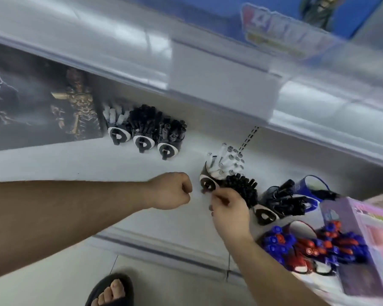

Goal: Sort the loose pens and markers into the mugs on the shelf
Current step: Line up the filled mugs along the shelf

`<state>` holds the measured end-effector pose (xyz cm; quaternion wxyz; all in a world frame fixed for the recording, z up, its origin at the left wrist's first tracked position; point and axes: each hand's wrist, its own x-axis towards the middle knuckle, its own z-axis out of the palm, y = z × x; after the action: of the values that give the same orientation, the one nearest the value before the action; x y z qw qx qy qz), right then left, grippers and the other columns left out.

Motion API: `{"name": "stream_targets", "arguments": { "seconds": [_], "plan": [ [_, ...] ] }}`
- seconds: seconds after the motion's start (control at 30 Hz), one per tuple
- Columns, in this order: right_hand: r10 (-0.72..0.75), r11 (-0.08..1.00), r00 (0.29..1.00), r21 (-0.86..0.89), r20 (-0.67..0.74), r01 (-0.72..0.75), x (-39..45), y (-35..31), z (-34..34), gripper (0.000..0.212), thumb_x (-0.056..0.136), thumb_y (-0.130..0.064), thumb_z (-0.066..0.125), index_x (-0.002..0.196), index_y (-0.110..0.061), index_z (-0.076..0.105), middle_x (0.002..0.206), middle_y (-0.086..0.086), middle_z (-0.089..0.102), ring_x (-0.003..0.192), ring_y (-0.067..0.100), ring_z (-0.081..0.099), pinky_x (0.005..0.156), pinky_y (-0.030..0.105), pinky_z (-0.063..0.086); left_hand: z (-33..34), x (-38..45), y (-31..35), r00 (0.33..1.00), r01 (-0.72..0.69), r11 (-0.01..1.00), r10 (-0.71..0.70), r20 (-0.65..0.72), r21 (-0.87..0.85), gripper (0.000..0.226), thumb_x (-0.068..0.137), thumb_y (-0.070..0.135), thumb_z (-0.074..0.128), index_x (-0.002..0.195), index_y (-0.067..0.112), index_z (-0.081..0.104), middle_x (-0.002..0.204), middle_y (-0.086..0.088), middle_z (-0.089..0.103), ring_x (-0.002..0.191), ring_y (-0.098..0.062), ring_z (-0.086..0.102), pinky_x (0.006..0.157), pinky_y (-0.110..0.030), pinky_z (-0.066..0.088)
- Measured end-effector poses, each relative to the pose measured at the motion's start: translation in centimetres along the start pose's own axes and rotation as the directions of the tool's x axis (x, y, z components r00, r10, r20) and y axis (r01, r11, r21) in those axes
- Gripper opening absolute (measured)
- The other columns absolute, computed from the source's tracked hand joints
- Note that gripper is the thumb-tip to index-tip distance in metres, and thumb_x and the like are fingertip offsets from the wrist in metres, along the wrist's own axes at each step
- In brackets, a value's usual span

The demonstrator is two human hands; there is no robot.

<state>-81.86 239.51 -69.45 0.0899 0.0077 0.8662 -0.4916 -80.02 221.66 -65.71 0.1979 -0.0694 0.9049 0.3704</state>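
My left hand (173,191) is curled into a fist above the white shelf (97,164), and nothing shows in it. My right hand (228,208) has thumb and fingers pinched together at the handle of a dark mug (208,183) filled with white markers (227,162). Blur hides whether those fingers grip anything. Right of that mug are a bunch of black pens (243,188) and another mug of black markers (272,208). Three more filled mugs (143,142) stand in a row at the back left.
A blue mug (312,186) lies behind the black markers. Red and blue pens (307,241) fill a holder at the right, beside a purple box (358,250). A dark picture box (40,102) stands at the back left. An upper shelf (186,62) overhangs. My sandalled foot (111,292) is below.
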Motion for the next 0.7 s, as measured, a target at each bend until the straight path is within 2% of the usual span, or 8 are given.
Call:
{"name": "stream_targets", "arguments": {
  "seconds": [0.13,0.23,0.37,0.43,0.5,0.6,0.63,0.7],
  "plan": [
    [0.303,0.939,0.933,0.226,-0.196,-0.258,-2.2,2.0,-4.4,0.020,0.086,-0.010,0.055,0.091,-0.027,0.065,0.085,0.000,0.069,0.075,0.020,0.064,0.064,0.034,0.051,3.2,1.2,1.0,0.990,0.117,0.990,-0.123,0.075,0.079,0.035,0.090,0.024,0.054,0.125,0.021,0.052,0.120,0.004,0.056,0.096,-0.015,0.054,0.063,-0.021,0.039],
    [0.574,0.780,0.808,0.391,-0.132,-0.489,-2.4,3.4,-4.7,0.019,0.089,-0.005,0.049,0.091,-0.014,0.065,0.075,0.007,0.064,0.064,0.022,0.056,0.063,0.034,0.048,6.4,2.3,0.2,0.973,0.229,0.973,-0.229,0.030,-0.012,0.042,0.091,0.027,0.055,0.131,0.018,0.048,0.130,-0.002,0.054,0.110,-0.021,0.055,0.078,-0.026,0.043],
    [0.657,0.651,0.745,0.408,0.120,-0.640,-2.8,3.4,-2.1,0.011,0.091,-0.013,0.061,0.100,-0.007,0.063,0.071,0.007,0.053,0.059,0.019,0.050,0.058,0.033,0.047,9.0,3.1,0.0,0.936,0.300,0.917,-0.336,-0.105,-0.261,0.042,0.091,0.026,0.054,0.131,0.015,0.050,0.130,-0.005,0.055,0.112,-0.025,0.054,0.086,-0.029,0.045],
    [0.667,0.604,0.720,0.429,0.190,-0.672,-2.1,3.7,-1.5,0.033,0.093,-0.023,0.063,0.116,0.000,0.056,0.075,0.008,0.052,0.058,0.020,0.051,0.055,0.034,0.047,9.7,3.5,0.3,0.909,0.302,0.879,-0.382,-0.164,-0.369,0.040,0.090,0.023,0.053,0.128,0.011,0.054,0.125,-0.012,0.058,0.110,-0.031,0.057,0.085,-0.033,0.047],
    [0.689,0.569,0.698,0.453,0.194,-0.687,-1.2,4.3,-1.2,0.045,0.092,-0.027,0.063,0.128,-0.004,0.050,0.090,0.011,0.055,0.063,0.022,0.054,0.057,0.038,0.052,10.1,4.3,0.6,0.899,0.286,0.868,-0.390,-0.201,-0.407,0.040,0.088,0.021,0.052,0.121,-0.001,0.055,0.118,-0.024,0.056,0.108,-0.042,0.055,0.086,-0.044,0.051],
    [0.716,0.523,0.668,0.479,0.203,-0.705,0.1,4.4,-0.9,0.028,0.097,-0.022,0.052,0.122,-0.010,0.057,0.091,0.009,0.056,0.066,0.025,0.056,0.066,0.043,0.056,9.4,6.0,1.9,0.897,0.258,0.839,-0.392,-0.205,-0.479,0.021,0.087,0.021,0.050,0.092,0.004,0.061,0.084,-0.019,0.060,0.079,-0.041,0.057,0.070,-0.038,0.052],
    [0.731,0.492,0.650,0.499,0.210,-0.714,0.5,4.3,-0.8,0.026,0.099,-0.020,0.046,0.116,-0.011,0.063,0.087,0.009,0.056,0.064,0.026,0.057,0.066,0.042,0.057,9.2,6.7,2.2,0.892,0.259,0.818,-0.406,-0.198,-0.514,0.017,0.089,0.023,0.049,0.088,0.010,0.061,0.080,-0.013,0.059,0.073,-0.033,0.055,0.069,-0.036,0.053],
    [0.745,0.463,0.633,0.522,0.208,-0.717,1.1,4.3,-0.6,0.031,0.100,-0.014,0.038,0.111,-0.011,0.067,0.080,0.012,0.055,0.061,0.027,0.056,0.063,0.036,0.053,9.2,8.3,2.7,0.890,0.281,0.743,-0.438,-0.125,-0.608,0.021,0.093,0.030,0.049,0.098,0.013,0.062,0.092,-0.009,0.059,0.077,-0.029,0.058,0.078,-0.039,0.057]
  ]
}}
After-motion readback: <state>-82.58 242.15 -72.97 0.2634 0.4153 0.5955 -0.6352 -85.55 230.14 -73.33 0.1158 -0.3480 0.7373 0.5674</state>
